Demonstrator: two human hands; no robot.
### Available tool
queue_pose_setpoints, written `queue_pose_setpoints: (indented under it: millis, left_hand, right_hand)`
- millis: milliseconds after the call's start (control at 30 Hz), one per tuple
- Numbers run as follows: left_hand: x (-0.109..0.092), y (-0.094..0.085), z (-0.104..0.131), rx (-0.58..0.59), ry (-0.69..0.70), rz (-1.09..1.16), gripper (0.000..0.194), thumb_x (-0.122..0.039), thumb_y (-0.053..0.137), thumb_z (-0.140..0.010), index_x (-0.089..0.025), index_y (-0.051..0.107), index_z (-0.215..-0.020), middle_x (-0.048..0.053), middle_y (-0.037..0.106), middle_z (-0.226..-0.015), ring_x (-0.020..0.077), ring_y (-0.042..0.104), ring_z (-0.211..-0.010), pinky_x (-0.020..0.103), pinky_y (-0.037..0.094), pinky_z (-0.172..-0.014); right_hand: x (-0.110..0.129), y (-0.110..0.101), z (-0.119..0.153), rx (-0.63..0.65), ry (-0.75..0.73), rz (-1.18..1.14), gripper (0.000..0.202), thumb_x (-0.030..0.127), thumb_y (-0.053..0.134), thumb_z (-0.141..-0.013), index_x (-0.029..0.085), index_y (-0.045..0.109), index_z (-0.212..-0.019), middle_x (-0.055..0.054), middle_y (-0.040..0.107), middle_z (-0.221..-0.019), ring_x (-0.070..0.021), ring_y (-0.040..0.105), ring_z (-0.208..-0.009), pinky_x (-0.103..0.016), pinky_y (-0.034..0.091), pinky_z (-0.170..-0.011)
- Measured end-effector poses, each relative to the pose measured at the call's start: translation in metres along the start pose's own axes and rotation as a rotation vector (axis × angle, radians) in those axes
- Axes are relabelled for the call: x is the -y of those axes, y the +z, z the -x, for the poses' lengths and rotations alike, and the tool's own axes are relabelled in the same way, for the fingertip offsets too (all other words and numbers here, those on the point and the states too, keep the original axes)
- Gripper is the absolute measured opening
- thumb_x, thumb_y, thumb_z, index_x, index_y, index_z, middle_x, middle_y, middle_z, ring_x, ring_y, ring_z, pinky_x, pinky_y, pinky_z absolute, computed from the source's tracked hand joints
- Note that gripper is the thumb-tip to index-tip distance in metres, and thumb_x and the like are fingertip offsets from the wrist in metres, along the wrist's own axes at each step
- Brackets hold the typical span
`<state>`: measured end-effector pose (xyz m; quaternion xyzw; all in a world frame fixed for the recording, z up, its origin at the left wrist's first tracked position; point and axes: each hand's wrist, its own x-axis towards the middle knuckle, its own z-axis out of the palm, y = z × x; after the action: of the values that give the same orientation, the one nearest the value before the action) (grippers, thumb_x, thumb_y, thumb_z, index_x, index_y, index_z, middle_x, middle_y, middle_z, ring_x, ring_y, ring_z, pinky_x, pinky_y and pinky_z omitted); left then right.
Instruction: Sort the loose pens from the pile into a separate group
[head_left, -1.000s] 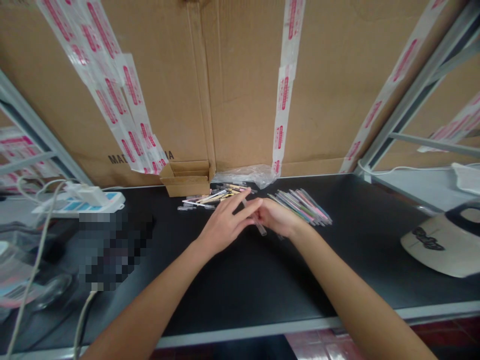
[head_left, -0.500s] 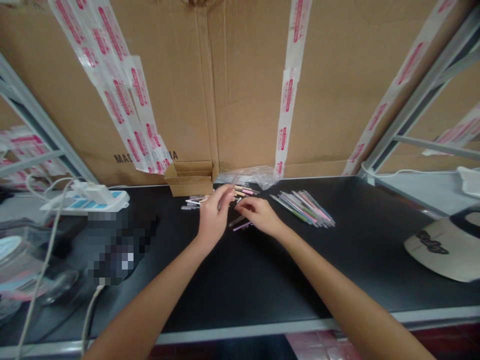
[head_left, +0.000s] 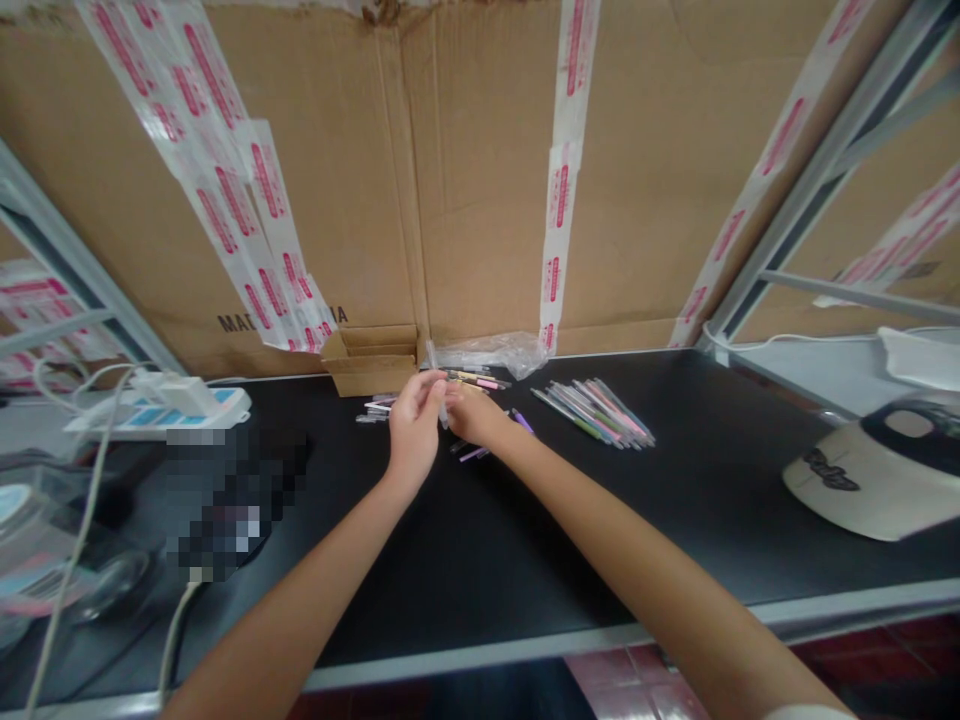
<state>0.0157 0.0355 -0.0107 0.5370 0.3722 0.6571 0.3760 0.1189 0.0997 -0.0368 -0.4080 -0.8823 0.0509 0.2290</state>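
My left hand is closed on a clear pen barrel, which stands nearly upright between the fingers. Right beside it, my right hand is curled, with its fingertips partly hidden behind the barrel and the left hand; what it grips cannot be made out. Loose pen parts in yellow, pink and dark colours lie just beyond the hands. White and clear parts show to the left. A purple piece lies under the right wrist. To the right, a fanned bundle of pens rests on the black tabletop.
A small open cardboard box and a clear plastic bag sit at the back against the large carton. On the left are a power strip, cables and a plastic container. A cap lies at the right.
My right hand has moved left and away from me, up against my left hand. The clear barrel now stands upright in the left hand. The whole view has shifted slightly.
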Motion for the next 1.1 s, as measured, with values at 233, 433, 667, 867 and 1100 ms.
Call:
queue_pose_setpoints:
  millis: [233, 433, 667, 867, 1100]
  left_hand:
    - [0.002, 0.005, 0.005, 0.072, -0.033, 0.000, 0.024, -0.035, 0.057, -0.080, -0.015, 0.057, -0.092, 0.006, 0.070, -0.080, 0.0155, 0.067, -0.071, 0.030, 0.053, -0.074]
    - [0.004, 0.012, 0.014, 0.175, -0.046, -0.011, 0.020, -0.032, 0.056, -0.082, -0.015, 0.059, -0.091, 0.008, 0.070, -0.084, 0.0172, 0.067, -0.081, 0.032, 0.051, -0.080]
    - [0.002, 0.016, 0.023, 0.289, -0.097, -0.152, 0.016, -0.029, 0.055, -0.083, -0.016, 0.059, -0.091, 0.006, 0.070, -0.082, 0.0172, 0.067, -0.083, 0.030, 0.048, -0.082]
    - [0.003, 0.016, 0.024, 0.320, -0.102, -0.193, 0.018, -0.030, 0.054, -0.083, -0.015, 0.059, -0.093, 0.007, 0.070, -0.083, 0.0183, 0.066, -0.084, 0.029, 0.047, -0.079]
    - [0.004, 0.014, 0.022, 0.320, -0.100, -0.186, 0.017, -0.029, 0.056, -0.083, -0.016, 0.060, -0.092, 0.006, 0.070, -0.084, 0.0179, 0.066, -0.084, 0.028, 0.047, -0.080]
  right_hand:
    - [-0.007, -0.018, 0.014, 0.032, -0.009, -0.037, 0.024, 0.000, 0.048, -0.068, 0.012, 0.066, -0.078, -0.012, 0.068, -0.086, -0.0210, 0.062, -0.079, -0.029, 0.045, -0.070]
    - [-0.025, -0.054, 0.021, -0.201, 0.203, -0.415, 0.007, 0.015, 0.056, -0.067, 0.013, 0.062, -0.070, -0.003, 0.061, -0.064, -0.0122, 0.054, -0.061, -0.025, 0.041, -0.061]
    - [-0.018, -0.093, 0.036, -0.522, 0.197, -1.280, 0.012, 0.019, 0.065, -0.060, 0.019, 0.061, -0.071, 0.003, 0.056, -0.069, -0.0075, 0.048, -0.060, -0.022, 0.039, -0.058]
    - [-0.007, -0.092, 0.038, -0.458, 0.121, -1.279, 0.012, 0.015, 0.070, -0.059, 0.017, 0.065, -0.069, 0.003, 0.058, -0.069, -0.0074, 0.049, -0.062, -0.022, 0.039, -0.058]
    - [-0.009, -0.087, 0.037, -0.403, 0.089, -1.229, 0.011, 0.018, 0.070, -0.062, 0.017, 0.063, -0.070, 0.003, 0.058, -0.068, -0.0079, 0.048, -0.060, -0.022, 0.038, -0.055]
